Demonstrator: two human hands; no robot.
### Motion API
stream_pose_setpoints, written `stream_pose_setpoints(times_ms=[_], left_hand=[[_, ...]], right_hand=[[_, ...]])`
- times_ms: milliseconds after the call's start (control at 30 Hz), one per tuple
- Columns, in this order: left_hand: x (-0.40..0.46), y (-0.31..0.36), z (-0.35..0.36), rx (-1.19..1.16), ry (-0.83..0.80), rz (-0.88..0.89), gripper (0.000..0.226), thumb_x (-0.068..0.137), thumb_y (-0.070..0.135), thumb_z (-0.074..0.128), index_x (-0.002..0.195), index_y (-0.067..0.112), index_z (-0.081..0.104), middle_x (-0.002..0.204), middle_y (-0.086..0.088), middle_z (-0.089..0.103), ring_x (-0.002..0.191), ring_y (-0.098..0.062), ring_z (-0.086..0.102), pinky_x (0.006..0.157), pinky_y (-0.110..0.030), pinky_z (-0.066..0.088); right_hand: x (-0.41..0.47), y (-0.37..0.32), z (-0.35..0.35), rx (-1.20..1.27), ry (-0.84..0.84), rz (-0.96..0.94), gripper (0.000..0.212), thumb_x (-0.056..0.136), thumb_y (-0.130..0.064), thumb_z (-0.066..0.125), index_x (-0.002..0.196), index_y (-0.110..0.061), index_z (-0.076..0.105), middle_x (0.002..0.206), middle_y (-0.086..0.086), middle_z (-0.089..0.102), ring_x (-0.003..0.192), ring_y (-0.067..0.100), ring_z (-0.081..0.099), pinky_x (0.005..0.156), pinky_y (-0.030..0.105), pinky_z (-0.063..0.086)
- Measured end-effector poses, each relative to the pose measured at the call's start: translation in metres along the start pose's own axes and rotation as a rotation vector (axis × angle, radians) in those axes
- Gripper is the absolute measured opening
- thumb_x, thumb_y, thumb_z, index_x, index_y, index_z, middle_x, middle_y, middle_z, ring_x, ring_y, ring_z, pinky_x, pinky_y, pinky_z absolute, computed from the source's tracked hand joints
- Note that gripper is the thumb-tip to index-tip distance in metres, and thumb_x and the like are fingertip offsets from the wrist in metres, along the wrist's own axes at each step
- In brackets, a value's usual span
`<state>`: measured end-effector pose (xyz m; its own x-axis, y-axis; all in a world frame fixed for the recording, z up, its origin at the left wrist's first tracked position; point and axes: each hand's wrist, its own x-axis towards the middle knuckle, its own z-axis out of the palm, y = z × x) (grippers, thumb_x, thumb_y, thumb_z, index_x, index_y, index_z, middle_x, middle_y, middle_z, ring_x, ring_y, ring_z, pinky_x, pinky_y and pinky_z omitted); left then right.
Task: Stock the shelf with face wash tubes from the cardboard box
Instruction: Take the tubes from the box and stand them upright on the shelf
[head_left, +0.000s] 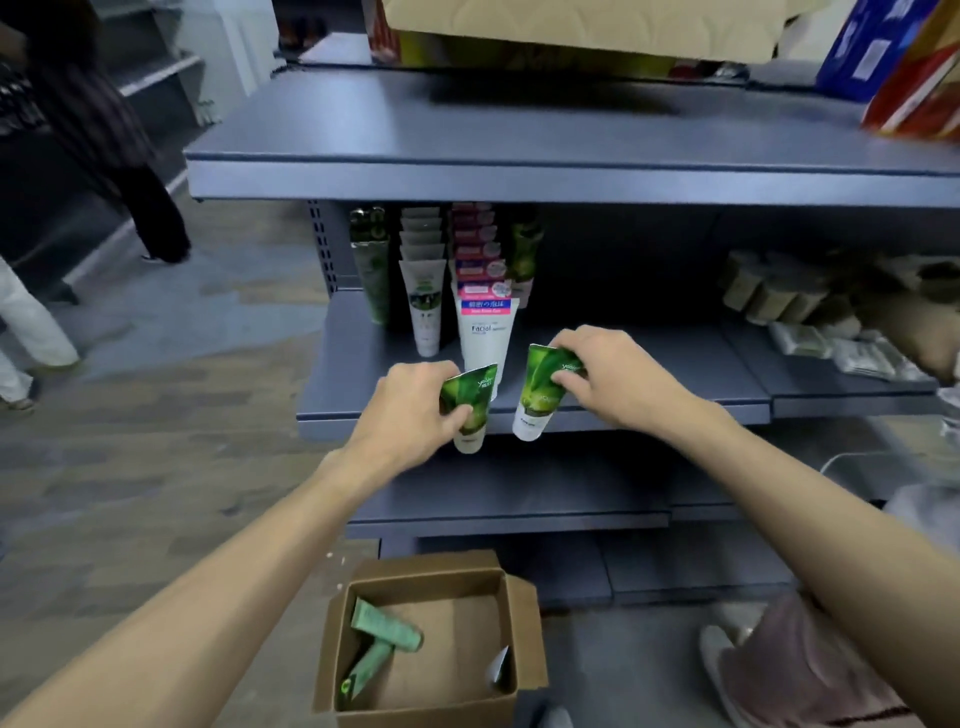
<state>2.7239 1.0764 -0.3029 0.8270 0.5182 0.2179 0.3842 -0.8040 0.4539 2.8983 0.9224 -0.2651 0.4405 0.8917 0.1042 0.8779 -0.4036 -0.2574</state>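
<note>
A grey metal shelf (649, 364) stood behind the hands, wood-look flooring below. A glossy green tube (470, 402) was gripped by the left hand (410, 410), another tube (540, 395) by the right hand (608, 374). Beneath them an open cardboard box (431, 696) held two more.

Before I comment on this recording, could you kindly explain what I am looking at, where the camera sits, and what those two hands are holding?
There is no machine here: a person wears one wide-angle camera on the head, looking forward and down at bare arms. The left hand grips a green face wash tube, and the right hand grips a second green tube, both cap-down in front of the grey shelf. On that shelf stand rows of tubes already stocked, including a white tube marked Facial at the front of its row. On the floor below sits an open cardboard box with a few pale green tubes left inside.
</note>
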Motion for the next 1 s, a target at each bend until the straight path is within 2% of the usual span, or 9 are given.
stream_pose_setpoints(times_ms=[300, 533, 667, 733, 867, 1000], left_hand=[[0.043, 0.044, 0.017, -0.015, 0.05, -0.026, 0.013, 0.079, 0.033, 0.069, 0.08, 0.022, 0.062, 0.072, 0.007, 0.067, 0.07, -0.013, 0.063, 0.067, -0.035, 0.054], [0.053, 0.066, 0.043, -0.009, 0.086, -0.118, 0.025, 0.079, 0.033, 0.071, 0.07, 0.019, 0.052, 0.063, 0.005, 0.059, 0.063, -0.015, 0.056, 0.056, -0.03, 0.041], [0.055, 0.07, 0.053, -0.019, 0.1, -0.163, 0.024, 0.078, 0.034, 0.072, 0.071, 0.017, 0.056, 0.064, 0.005, 0.061, 0.064, -0.015, 0.059, 0.059, -0.034, 0.049], [0.057, 0.069, 0.057, -0.021, 0.094, -0.184, 0.023, 0.077, 0.035, 0.071, 0.072, 0.017, 0.057, 0.065, 0.005, 0.063, 0.065, -0.015, 0.06, 0.061, -0.035, 0.051], [0.062, 0.07, 0.062, -0.022, 0.092, -0.201, 0.024, 0.078, 0.035, 0.071, 0.07, 0.021, 0.054, 0.064, 0.007, 0.062, 0.064, -0.012, 0.059, 0.06, -0.032, 0.048], [0.068, 0.072, 0.063, -0.048, 0.084, -0.187, 0.024, 0.077, 0.034, 0.071, 0.067, 0.028, 0.05, 0.063, 0.01, 0.06, 0.062, -0.008, 0.057, 0.054, -0.024, 0.038]], right_hand=[[0.052, 0.07, -0.024, 0.02, 0.027, -0.085, 0.021, 0.092, -0.021, 0.06, 0.112, -0.015, 0.062, 0.096, 0.001, 0.058, 0.09, 0.024, 0.059, 0.082, 0.038, 0.05], [0.081, 0.102, -0.008, 0.045, -0.061, -0.121, 0.026, 0.092, -0.02, 0.06, 0.117, -0.014, 0.062, 0.109, 0.009, 0.065, 0.098, 0.028, 0.062, 0.085, 0.04, 0.053], [0.092, 0.108, -0.003, 0.095, -0.071, -0.126, 0.032, 0.093, -0.019, 0.059, 0.124, -0.013, 0.06, 0.111, 0.011, 0.066, 0.099, 0.03, 0.063, 0.085, 0.037, 0.053], [0.095, 0.11, -0.004, 0.141, -0.067, -0.124, 0.034, 0.093, -0.019, 0.06, 0.127, -0.014, 0.059, 0.11, 0.01, 0.067, 0.095, 0.027, 0.064, 0.08, 0.03, 0.051], [0.093, 0.116, -0.002, 0.265, -0.058, -0.108, 0.033, 0.092, -0.02, 0.063, 0.125, -0.017, 0.059, 0.09, -0.003, 0.063, 0.072, 0.012, 0.06, 0.069, 0.022, 0.045], [0.09, 0.126, 0.01, 0.395, -0.068, -0.051, 0.038, 0.087, -0.021, 0.069, 0.123, -0.02, 0.059, 0.1, -0.001, 0.069, 0.082, 0.014, 0.067, 0.08, 0.028, 0.055]])
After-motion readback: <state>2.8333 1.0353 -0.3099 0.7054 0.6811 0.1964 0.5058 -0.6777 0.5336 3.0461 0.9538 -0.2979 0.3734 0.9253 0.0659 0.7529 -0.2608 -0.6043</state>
